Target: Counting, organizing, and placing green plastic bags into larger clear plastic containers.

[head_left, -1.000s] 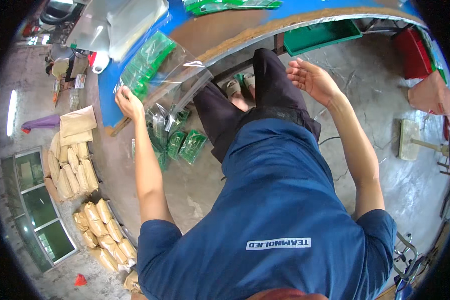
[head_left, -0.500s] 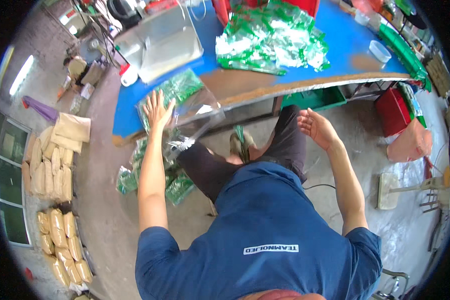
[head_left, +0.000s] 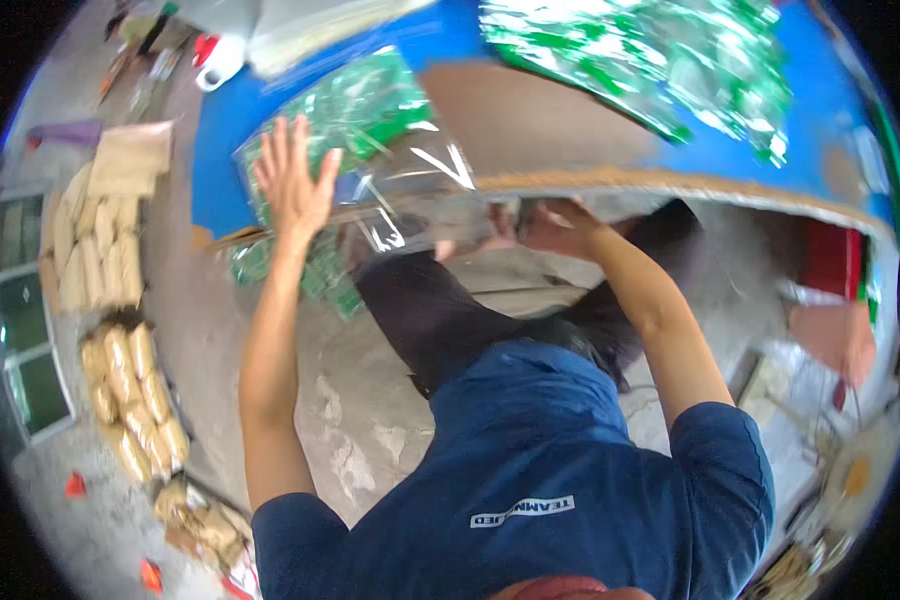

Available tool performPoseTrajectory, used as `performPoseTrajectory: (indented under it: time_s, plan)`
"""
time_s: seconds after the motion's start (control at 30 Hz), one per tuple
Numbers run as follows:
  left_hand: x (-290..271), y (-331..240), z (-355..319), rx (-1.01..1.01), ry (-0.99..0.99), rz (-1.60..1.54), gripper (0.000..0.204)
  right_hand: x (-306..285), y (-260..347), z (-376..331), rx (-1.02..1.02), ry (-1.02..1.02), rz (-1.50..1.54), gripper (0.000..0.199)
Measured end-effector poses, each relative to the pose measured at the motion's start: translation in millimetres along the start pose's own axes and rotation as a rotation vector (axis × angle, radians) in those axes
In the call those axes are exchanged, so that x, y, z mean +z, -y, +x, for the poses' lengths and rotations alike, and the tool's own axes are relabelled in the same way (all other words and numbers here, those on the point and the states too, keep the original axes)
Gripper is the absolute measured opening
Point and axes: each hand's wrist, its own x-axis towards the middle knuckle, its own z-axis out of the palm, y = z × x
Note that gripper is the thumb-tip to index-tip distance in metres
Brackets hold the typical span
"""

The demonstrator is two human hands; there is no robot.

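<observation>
My left hand [head_left: 298, 190] lies with fingers spread on a stack of clear plastic bags with green printing [head_left: 375, 95], at the left part of the table's near edge. The transparent ends of these bags hang over the edge towards my lap. Below the table's front edge, above my knees, is my right hand [head_left: 558, 230]. It is smeared by motion and its fingers are partly hidden, so what it holds, if anything, does not show. A larger pile of similar green and clear bags [head_left: 660, 60] lies farther back on the right.
The blue table [head_left: 215, 185] has a worn brown edge. More green bags [head_left: 325, 275] sit below its left end. A white cup-like thing [head_left: 220, 65] stands at the back left. Filled tan sacks [head_left: 135, 385] are stacked on the floor at left; a red box [head_left: 828, 262] stands at right.
My right hand has moved left and forward, from open above my right thigh to below the table edge. My left hand stays flat on the bags. The view has shifted closer to the table.
</observation>
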Motion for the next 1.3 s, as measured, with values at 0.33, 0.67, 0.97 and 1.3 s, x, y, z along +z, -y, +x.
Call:
performPoseTrajectory:
  time_s: [0.33, 0.67, 0.97, 1.3]
  plan:
    - [-75, 44, -65, -0.138, 0.078, 0.131, 0.075, 97, 311, 57, 0.147, 0.62, -1.072, 0.065]
    - [-81, 70, -73, -0.099, 0.04, 0.152, 0.076, 91, 89, 2, 0.441, 0.69, -0.561, 0.062]
    - [-63, 67, -62, -0.168, 0.16, 0.179, 0.078, 74, 121, 3, 0.202, 0.307, -0.698, 0.036]
    - [-66, 23, -16, -0.109, 0.245, 0.067, 0.071, 89, 315, -41, 0.127, 0.291, -0.447, 0.03]
